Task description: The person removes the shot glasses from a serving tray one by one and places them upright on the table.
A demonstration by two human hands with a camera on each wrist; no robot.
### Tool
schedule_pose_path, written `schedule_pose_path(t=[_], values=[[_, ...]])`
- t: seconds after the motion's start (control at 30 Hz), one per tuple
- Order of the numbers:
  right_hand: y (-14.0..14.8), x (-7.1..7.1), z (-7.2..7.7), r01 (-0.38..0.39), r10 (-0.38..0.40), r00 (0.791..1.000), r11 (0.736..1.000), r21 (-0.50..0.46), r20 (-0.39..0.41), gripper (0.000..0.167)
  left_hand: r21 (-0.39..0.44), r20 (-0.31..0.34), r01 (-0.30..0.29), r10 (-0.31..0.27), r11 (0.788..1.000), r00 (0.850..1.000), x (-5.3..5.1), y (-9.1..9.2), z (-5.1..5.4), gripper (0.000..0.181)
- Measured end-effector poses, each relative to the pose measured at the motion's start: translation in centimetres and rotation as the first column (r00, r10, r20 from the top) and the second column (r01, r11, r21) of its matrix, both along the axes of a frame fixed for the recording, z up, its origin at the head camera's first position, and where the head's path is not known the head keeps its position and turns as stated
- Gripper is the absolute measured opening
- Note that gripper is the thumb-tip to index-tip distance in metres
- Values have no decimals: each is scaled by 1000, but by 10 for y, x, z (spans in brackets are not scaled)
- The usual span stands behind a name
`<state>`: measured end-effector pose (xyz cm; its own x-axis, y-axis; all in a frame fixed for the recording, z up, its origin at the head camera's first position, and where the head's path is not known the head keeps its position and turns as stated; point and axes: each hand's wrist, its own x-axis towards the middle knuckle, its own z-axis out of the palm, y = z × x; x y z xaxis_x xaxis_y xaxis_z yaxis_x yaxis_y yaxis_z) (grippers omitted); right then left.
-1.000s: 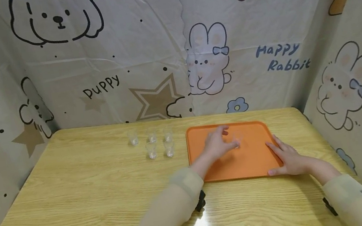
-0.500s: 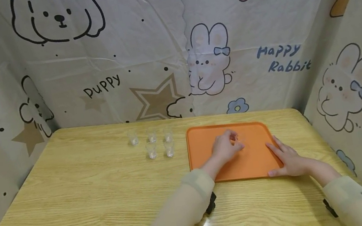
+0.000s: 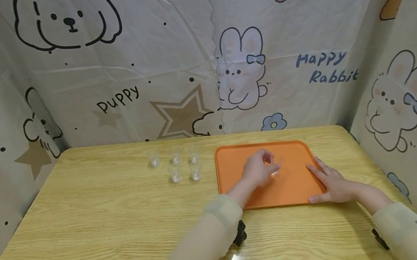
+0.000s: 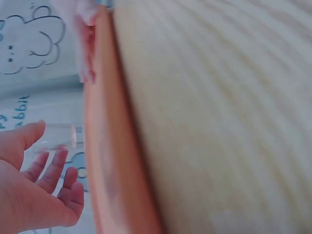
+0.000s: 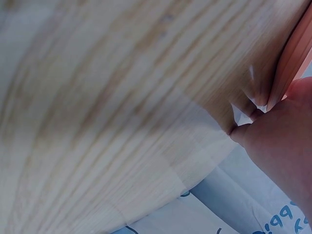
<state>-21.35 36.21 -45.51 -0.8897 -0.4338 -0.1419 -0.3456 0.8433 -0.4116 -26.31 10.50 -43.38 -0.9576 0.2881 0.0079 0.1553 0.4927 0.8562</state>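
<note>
My left hand [image 3: 257,170] pinches a small clear shot glass [image 3: 275,172] between thumb and fingers above the middle of an orange tray [image 3: 299,188]. In the left wrist view the upright glass [image 4: 64,135] has its base beside the tray's rim; whether it touches the tray's surface I cannot tell. The other fingers of that hand [image 4: 36,190] are loosely bent. My right hand [image 3: 335,184] rests against the tray's right edge with its fingers spread, thumb by the front right corner. In the right wrist view that hand [image 5: 285,131] partly covers the tray's side.
Several more clear shot glasses [image 3: 175,174] stand in two rows on the wooden table [image 3: 105,230], left of the tray. A printed cloth [image 3: 171,53] hangs behind the table and along both sides.
The left hand's fingers, spread beside the shot glass a second ago, have closed on it. That hand moved right, then slightly back left. The right hand stays at the tray's edge.
</note>
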Motion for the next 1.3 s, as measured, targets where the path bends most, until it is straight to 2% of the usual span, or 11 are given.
schedule_pose_path(t=[0.13,0.3,0.4,0.6,0.8,1.07,1.3], values=[[2,-1,-3,-9,8,1000,1000,-10,-14,101,25,3,23,-23,999,1000,-1,-7,13,28],[-2,2,5,-14,14,1000,999,-39,-1,102,46,-10,45,-44,998,999,1,-22,32,32],[-4,3,8,3,-3,1000,1000,-10,24,103,62,-21,57,-56,996,998,3,-33,45,29],[-5,3,9,6,-7,1000,1000,22,28,103,66,-83,72,-67,995,994,8,-52,65,33],[-5,4,10,2,-2,1000,1000,26,13,103,58,-132,51,-43,997,990,14,-76,86,32],[-4,4,10,6,-6,1000,1000,29,17,103,88,-188,33,-16,996,982,25,-113,108,32],[-4,3,8,16,-17,1000,1000,23,23,103,129,-266,4,31,992,964,34,-149,117,33]])
